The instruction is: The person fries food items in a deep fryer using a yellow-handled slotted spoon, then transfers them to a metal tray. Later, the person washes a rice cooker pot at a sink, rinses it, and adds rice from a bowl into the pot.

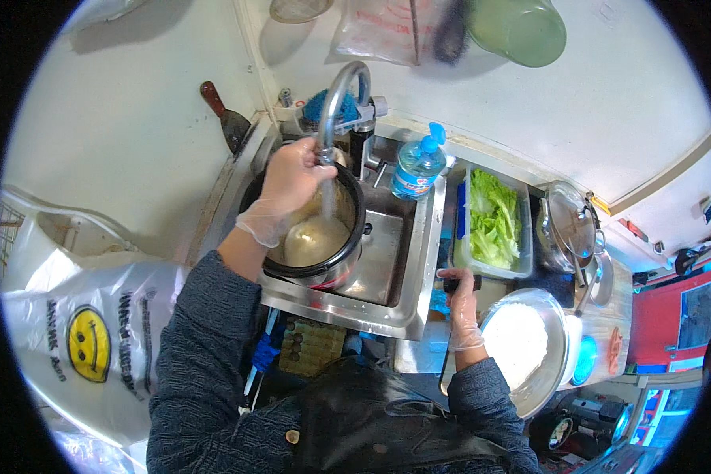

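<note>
My left hand point(294, 175), in a clear plastic glove, grips the end of the curved metal faucet point(336, 99). A stream of water falls from the spout into the black-rimmed pot point(361, 207) below it, standing in the left part of the steel sink point(395, 237). Cloudy, whitish water fills the bottom of the pot. My right hand point(465, 310), gloved as well, is closed around a short black handle point(452, 285) to the right of the sink. What the handle belongs to cannot be made out.
Behind the sink stands a blue dish soap bottle point(417, 167). To the right are a tub of lettuce point(494, 217), a metal bowl point(559, 347) of white food and a lidded pot point(561, 229). A white plastic bag point(95, 340) bulges at left; a scraper point(231, 125) leans near the wall.
</note>
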Action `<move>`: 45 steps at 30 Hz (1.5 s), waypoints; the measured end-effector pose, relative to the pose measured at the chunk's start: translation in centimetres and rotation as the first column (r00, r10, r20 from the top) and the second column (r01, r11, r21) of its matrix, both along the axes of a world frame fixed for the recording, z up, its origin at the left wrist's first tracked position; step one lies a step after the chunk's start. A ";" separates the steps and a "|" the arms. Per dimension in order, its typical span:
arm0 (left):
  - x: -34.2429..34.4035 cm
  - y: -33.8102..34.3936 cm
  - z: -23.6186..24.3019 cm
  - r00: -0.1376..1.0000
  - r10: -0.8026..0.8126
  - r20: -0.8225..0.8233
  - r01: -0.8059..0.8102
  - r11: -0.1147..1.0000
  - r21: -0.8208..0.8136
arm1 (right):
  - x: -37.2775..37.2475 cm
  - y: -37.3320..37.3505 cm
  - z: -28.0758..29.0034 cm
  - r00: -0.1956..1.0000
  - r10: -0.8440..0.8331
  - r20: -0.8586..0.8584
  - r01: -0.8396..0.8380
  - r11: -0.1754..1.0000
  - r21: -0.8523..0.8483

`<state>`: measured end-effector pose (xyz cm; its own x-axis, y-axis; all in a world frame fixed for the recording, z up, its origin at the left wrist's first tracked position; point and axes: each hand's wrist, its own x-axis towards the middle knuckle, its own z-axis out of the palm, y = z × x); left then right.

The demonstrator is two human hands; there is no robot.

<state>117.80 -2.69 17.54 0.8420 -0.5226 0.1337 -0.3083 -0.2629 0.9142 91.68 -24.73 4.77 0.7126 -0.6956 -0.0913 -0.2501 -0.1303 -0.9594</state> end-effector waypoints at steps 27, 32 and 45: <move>0.9 0.7 -1.7 0.993 -0.031 -0.113 0.005 0.976 -0.219 | 0.2 0.1 -0.4 0.997 0.004 -0.076 0.017 0.959 0.283; 1.0 0.6 -1.4 0.989 -0.051 -0.136 0.021 0.976 -0.215 | 0.5 0.0 -0.5 0.999 0.015 -0.031 -0.007 0.967 0.253; 0.9 1.0 -0.7 0.988 -0.082 -0.134 0.059 0.984 -0.165 | 0.8 1.1 0.5 0.997 0.002 -0.071 0.020 0.951 0.307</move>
<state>118.74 -1.70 16.81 0.8200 -0.5627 0.1045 -0.1876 -0.0916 0.9780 92.46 -23.62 5.27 0.6904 -0.6324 -0.3513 -0.3178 0.1712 -0.9326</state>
